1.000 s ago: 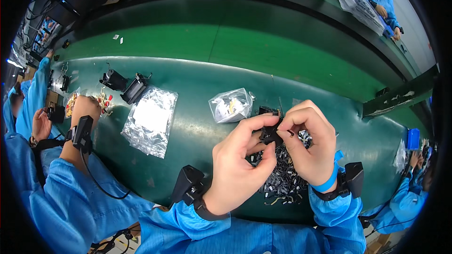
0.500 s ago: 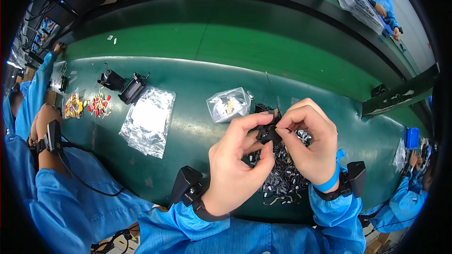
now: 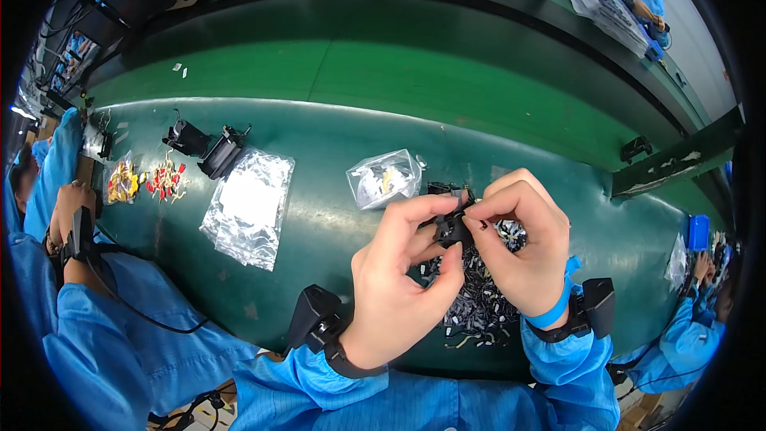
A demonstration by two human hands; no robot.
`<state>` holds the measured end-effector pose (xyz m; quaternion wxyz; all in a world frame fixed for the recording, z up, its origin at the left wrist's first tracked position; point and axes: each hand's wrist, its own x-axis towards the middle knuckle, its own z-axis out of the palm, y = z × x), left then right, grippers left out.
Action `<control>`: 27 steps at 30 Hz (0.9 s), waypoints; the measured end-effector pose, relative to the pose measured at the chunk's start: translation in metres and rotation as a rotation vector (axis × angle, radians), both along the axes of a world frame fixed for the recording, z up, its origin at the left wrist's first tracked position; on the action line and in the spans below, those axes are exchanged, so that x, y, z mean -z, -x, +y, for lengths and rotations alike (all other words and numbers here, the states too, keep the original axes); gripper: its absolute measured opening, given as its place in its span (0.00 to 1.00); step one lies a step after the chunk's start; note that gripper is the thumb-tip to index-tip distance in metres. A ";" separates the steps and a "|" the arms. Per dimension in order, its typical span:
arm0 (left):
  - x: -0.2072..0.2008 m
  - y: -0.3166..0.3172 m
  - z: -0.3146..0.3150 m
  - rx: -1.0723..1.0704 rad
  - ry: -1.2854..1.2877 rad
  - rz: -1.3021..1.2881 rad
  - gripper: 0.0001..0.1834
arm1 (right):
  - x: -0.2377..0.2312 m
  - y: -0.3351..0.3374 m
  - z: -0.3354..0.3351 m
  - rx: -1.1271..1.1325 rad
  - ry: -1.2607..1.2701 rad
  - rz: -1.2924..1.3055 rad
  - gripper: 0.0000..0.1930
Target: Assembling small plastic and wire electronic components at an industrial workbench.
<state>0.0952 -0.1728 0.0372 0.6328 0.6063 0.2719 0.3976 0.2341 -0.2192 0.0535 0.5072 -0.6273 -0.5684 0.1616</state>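
My left hand (image 3: 399, 287) holds a small black plastic part (image 3: 453, 231) between thumb and fingers, above the green table. Right beside it, my right hand (image 3: 527, 243) is closed in a pinch at the part's edge. A short, thin dark wire (image 3: 483, 225) pokes out under its fingertips; the rest is hidden by the fingers. Below both hands lies a pile of short black wires (image 3: 479, 303) with white connectors, partly covered by them. Just beyond the fingertips, other black parts (image 3: 443, 188) show in part.
A clear bag of white pieces (image 3: 386, 179) lies beyond my left hand. Farther left are flat clear bags (image 3: 251, 203), two black housings (image 3: 222, 152), red-and-white wires (image 3: 167, 179) and a bag of yellow pieces (image 3: 123, 182). A co-worker's arm (image 3: 72, 207) rests at the left edge.
My hands stay almost in place; the black part has tilted slightly in my left fingers. The co-worker at the far right back has brought their hands together.
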 end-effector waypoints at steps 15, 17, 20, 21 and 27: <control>0.002 -0.001 -0.001 0.011 0.025 -0.009 0.22 | 0.000 0.005 -0.003 0.065 -0.020 -0.061 0.11; 0.002 -0.001 -0.001 -0.003 0.030 -0.019 0.22 | -0.001 0.006 -0.002 0.064 -0.006 -0.042 0.11; 0.002 -0.002 0.000 -0.036 0.052 -0.036 0.21 | -0.004 0.007 -0.002 0.045 -0.028 -0.086 0.11; 0.002 -0.002 0.000 -0.051 0.072 -0.041 0.20 | -0.005 0.007 -0.003 0.030 -0.063 -0.148 0.11; 0.003 -0.002 -0.001 -0.103 0.033 -0.044 0.21 | -0.002 0.009 -0.005 0.010 -0.031 0.068 0.12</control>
